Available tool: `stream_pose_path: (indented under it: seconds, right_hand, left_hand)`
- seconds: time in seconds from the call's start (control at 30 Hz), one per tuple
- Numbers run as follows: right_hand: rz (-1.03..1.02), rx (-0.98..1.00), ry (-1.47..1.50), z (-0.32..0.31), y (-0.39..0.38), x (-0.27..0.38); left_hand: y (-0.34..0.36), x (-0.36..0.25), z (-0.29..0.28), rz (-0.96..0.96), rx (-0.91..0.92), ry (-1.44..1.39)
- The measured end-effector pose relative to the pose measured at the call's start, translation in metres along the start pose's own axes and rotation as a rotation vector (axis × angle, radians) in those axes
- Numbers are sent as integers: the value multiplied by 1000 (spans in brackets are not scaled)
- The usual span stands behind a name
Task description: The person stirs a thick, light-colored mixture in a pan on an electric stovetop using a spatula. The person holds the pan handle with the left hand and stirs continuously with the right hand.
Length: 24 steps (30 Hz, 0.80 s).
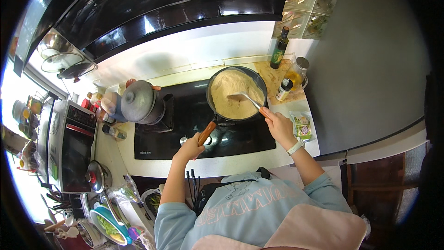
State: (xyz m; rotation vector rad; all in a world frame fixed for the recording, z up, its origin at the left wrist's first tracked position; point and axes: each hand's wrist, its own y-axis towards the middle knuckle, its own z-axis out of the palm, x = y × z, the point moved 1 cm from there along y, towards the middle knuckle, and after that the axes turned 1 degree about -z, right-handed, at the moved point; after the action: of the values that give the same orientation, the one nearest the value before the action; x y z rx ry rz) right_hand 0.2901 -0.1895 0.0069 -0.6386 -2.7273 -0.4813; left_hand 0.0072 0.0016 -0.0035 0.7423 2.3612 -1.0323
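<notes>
Looking heavy, the pan (255, 75) holds soft-looking, loose powder (231, 82) that could spill. Its wood handle (208, 132) seems best to hold, and the left hand (189, 148) grips it. The right hand (280, 127) grips the spatula (252, 100), likely light and stiff. Under the pan is the stove (187, 111), with a pot (138, 103) at left.

Decent gap on the black cooktop (187, 102) between the lidded pot (138, 102) and the pan (210, 96), but the pan handle (207, 133) and left grip (190, 149) kinda crowd its front end. There's also bare glass in front of the pan, between both hands. Right side's tight: spatula (252, 100) and right grip (279, 125) over the pan's edge, green packet (303, 127) near the wrist, three bottles behind that (279, 48), then a tall grey panel (365, 74) walling it off. Range hood (175, 9) overhangs the back.
</notes>
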Motion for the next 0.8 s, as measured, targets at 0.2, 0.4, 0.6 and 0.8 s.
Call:
stream_pose_path:
  seconds: [0.2, 0.4, 0.6, 0.8]
  right_hand:
    - [-30, -98, -28, 7, 42, 2]
    - [-20, 31, -23, 35, 57, 11]
    - [-126, 161, 25, 0, 34, 8]
    - [-283, 190, -130, -110, 49, -5]
  left_hand:
    - [0, 0, 0, -8, 11, -10]
    - [2, 2, 1, -14, 10, -15]
    - [2, 1, 1, -25, 18, 3]
    - [1, 1, 1, -21, 11, 2]
